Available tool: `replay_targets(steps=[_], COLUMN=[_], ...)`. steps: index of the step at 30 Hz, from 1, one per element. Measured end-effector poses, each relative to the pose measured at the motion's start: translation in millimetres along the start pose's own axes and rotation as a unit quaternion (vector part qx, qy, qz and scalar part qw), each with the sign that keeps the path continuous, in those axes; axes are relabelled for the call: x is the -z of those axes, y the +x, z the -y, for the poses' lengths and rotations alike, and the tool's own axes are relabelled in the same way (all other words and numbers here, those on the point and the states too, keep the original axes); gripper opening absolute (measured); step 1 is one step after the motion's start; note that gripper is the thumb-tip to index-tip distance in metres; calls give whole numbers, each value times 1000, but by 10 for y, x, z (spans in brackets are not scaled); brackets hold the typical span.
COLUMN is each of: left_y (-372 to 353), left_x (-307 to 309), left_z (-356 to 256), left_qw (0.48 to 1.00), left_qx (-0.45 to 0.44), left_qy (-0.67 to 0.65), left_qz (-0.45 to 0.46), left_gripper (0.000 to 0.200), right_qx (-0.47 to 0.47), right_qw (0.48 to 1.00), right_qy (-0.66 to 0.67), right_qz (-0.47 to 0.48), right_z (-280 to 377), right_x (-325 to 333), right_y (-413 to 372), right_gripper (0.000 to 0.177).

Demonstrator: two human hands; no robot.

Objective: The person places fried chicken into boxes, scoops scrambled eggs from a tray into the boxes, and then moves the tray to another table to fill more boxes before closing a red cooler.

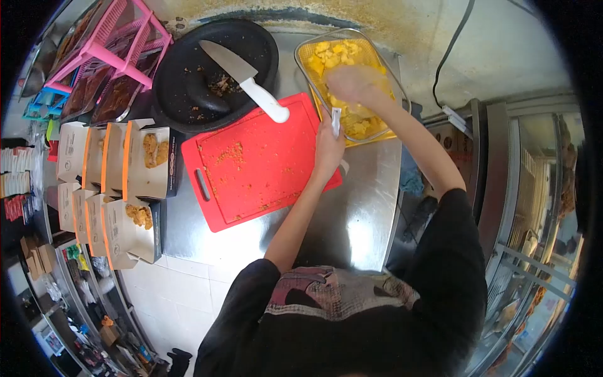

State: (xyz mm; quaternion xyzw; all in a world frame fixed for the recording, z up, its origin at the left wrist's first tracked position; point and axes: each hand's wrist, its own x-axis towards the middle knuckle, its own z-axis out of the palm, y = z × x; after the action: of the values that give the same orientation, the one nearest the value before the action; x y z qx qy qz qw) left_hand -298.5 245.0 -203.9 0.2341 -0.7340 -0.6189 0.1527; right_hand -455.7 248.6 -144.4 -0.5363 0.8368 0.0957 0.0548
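Observation:
My left hand (330,143) is closed around the light-coloured handle (336,119) of a wire mesh basket (315,94), just right of the red cutting board (260,164). Inside the basket lie yellow pieces of food (336,53). My right hand (352,83) is over these pieces, smeared by motion, so its fingers cannot be made out. A yellow tray edge (375,137) shows under the basket. Brown crumbs are scattered on the board.
A large knife (264,99) with a white handle lies across the black stone mortar (164,94) and over the board's corner. Open cardboard boxes (141,180), some with fried food, stand at the left. Behind them is a pink rack (103,53). A cable (453,53) hangs at the wall.

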Motion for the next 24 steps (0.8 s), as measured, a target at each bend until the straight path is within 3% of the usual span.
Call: replay_targets(steps=[1, 3, 4, 6, 7, 9, 12, 15, 18, 22, 24], left_y=[28, -16, 8, -13, -62, -10, -6, -6, 4, 71, 0], left_x=[-4, 20, 17, 2, 9, -14, -10, -31, 6, -3, -2], left_z=[-12, -3, -4, 23, 51, 48, 73, 92, 53, 26, 53], left_qw=[1000, 1000, 1000, 1000, 1000, 1000, 999, 1000, 1000, 1000, 1000], left_qx=[2, -10, -13, -21, -15, 4, -39, -19, 8, -30, 4], left_qy=[-1, -6, -8, 0, 1, 2, -16, -5, 7, 7, 9], left_qz=[-2, 4, 4, -7, -4, 0, 0, -8, 7, -6, 4], left_gripper=[62, 62, 62, 62, 62, 62, 63, 63, 63, 63, 63], right_qx=[3, 7, 6, 109, 109, -5, 24, 35, 18, 81, -65], right_qw=[1000, 994, 994, 994, 993, 994, 987, 987, 996, 992, 989], right_qy=[0, 33, 31, 16, 21, 35, 21, 86, 72, 19, 85], right_qz=[1, 103, 102, 29, 34, 106, 156, 132, 56, 95, 98], right_z=[-2, -87, -220, -439, -297, -70, -197, -189, -91, -397, -417], right_x=[180, 501, 426, 166, 94, 56, 355, 640, 46, 167, 184], right_y=[3, -27, 7, -4, -66, -141, -110, -89, -50, 49, -134], right_gripper=[26, 25, 25, 28, 28, 31, 30, 23, 25, 30, 31])
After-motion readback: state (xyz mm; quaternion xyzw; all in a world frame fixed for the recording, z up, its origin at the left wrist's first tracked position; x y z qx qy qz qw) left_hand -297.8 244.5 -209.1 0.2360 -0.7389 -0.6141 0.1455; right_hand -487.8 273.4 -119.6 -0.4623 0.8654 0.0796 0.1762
